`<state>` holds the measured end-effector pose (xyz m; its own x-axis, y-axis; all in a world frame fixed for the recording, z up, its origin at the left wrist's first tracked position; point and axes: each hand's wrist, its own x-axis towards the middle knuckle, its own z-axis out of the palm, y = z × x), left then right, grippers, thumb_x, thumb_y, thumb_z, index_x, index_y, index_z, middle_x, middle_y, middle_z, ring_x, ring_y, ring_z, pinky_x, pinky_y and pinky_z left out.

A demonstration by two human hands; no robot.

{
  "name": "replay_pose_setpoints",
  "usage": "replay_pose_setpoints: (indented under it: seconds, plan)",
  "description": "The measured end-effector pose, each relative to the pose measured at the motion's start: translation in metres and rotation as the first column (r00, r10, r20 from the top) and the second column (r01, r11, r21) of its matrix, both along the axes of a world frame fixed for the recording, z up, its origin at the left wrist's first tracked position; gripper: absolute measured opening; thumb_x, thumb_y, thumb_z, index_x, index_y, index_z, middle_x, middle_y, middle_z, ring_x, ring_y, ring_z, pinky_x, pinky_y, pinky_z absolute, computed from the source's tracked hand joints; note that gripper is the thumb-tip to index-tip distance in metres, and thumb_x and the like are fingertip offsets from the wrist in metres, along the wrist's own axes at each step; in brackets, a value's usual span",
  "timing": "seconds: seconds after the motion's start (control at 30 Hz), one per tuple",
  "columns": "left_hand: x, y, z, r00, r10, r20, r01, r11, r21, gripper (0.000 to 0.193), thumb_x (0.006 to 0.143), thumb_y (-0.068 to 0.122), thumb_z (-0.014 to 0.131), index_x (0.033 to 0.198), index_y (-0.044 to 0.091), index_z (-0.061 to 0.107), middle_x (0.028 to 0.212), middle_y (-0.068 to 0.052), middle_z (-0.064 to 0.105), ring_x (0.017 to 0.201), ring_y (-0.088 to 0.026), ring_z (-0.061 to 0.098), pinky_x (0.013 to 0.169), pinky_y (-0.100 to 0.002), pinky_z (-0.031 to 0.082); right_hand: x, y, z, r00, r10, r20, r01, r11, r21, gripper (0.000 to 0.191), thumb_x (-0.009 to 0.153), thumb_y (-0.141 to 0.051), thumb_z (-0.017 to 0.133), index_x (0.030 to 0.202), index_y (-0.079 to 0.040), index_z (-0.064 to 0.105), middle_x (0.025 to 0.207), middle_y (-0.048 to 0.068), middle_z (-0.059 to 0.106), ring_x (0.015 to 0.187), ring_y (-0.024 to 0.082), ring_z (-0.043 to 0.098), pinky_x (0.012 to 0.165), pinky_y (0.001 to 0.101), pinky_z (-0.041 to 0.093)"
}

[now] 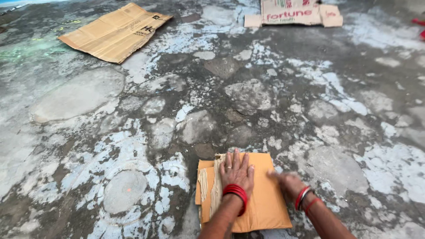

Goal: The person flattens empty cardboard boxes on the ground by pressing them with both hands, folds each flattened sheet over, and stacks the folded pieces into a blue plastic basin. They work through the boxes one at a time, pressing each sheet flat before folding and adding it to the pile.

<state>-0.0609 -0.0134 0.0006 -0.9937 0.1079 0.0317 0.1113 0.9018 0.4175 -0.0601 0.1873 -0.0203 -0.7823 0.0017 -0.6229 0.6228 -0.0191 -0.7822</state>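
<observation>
Low on the floor point(88, 146): an orange card point(261, 199) lies flat, torn along its left edge.
Left hand point(236, 171): fingers spread open, palm pressed flat on the card.
Right hand point(287, 182): blurred at the card's right edge; finger state unclear.
Far left: brown sheet point(116, 32), well apart.
Far top: printed sheet point(294, 13), well apart.

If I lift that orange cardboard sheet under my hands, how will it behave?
The orange cardboard sheet is flat and thin, so probably light and fairly stiff. Its torn left edge shows peeling layers, so it may bend or shed there. Pushed, it would likely slide unevenly over the rough, pitted floor.
</observation>
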Motion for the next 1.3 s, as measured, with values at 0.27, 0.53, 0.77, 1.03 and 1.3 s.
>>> replay_pose_setpoints:
  seconds: [0.27, 0.53, 0.77, 1.03, 1.3]
  plan:
    - [0.011, -0.028, 0.001, 0.991, -0.063, -0.115, 0.076, 0.990, 0.117, 0.057, 0.103, 0.034, 0.036, 0.158, 0.018, 0.037, 0.169, -0.009, 0.021, 0.156, -0.034, 0.010, 0.121, -0.056, 0.003, -0.046, -0.028, 0.009, 0.982, 0.172, -0.072, -0.131, 0.911, 0.392, 0.081, 0.065, -0.055, 0.087, 0.115, 0.006, 0.069, 0.103, 0.020, 0.081, 0.092, 0.031, 0.081, 0.085, 0.0433, 0.064]
    - [0.011, -0.039, -0.003, 0.988, -0.004, -0.157, 0.026, 0.990, 0.141, 0.058, 0.103, 0.031, 0.034, 0.159, 0.015, 0.034, 0.169, -0.009, 0.019, 0.156, -0.031, 0.010, 0.123, -0.052, 0.001, -0.029, -0.039, 0.020, 0.941, 0.292, -0.174, -0.111, 0.747, 0.656, 0.090, 0.068, -0.065, 0.084, 0.120, 0.006, 0.063, 0.106, 0.024, 0.076, 0.097, 0.031, 0.077, 0.089, 0.0405, 0.061]
    - [0.002, -0.029, -0.012, 0.988, -0.006, -0.151, 0.017, 0.997, 0.075, 0.056, 0.104, 0.035, 0.035, 0.158, 0.022, 0.033, 0.170, -0.005, 0.017, 0.157, -0.028, 0.008, 0.125, -0.049, 0.001, 0.045, -0.023, -0.001, 0.999, 0.029, -0.040, -0.032, 0.996, -0.086, 0.070, 0.065, -0.035, 0.090, 0.120, 0.002, 0.070, 0.102, 0.016, 0.081, 0.083, 0.025, 0.078, 0.078, 0.0388, 0.064]
    - [0.000, -0.023, 0.011, 0.998, 0.004, -0.061, -0.006, 1.000, -0.029, 0.056, 0.103, 0.040, 0.036, 0.157, 0.025, 0.034, 0.170, -0.006, 0.012, 0.157, -0.028, 0.005, 0.125, -0.051, 0.000, 0.054, -0.027, 0.000, 0.990, -0.066, -0.122, 0.055, 0.994, -0.091, 0.066, 0.068, -0.027, 0.090, 0.120, 0.005, 0.069, 0.101, 0.019, 0.081, 0.080, 0.028, 0.079, 0.075, 0.0390, 0.064]
    - [0.038, 0.026, 0.052, 0.995, 0.064, -0.079, -0.062, 0.997, 0.036, 0.062, 0.102, 0.045, 0.038, 0.159, 0.022, 0.029, 0.170, -0.011, 0.007, 0.157, -0.033, 0.003, 0.123, -0.057, 0.001, 0.067, 0.034, 0.032, 0.981, -0.084, -0.172, 0.090, 0.996, 0.028, 0.068, 0.066, -0.025, 0.089, 0.124, 0.003, 0.066, 0.104, 0.019, 0.080, 0.081, 0.029, 0.077, 0.076, 0.0416, 0.064]
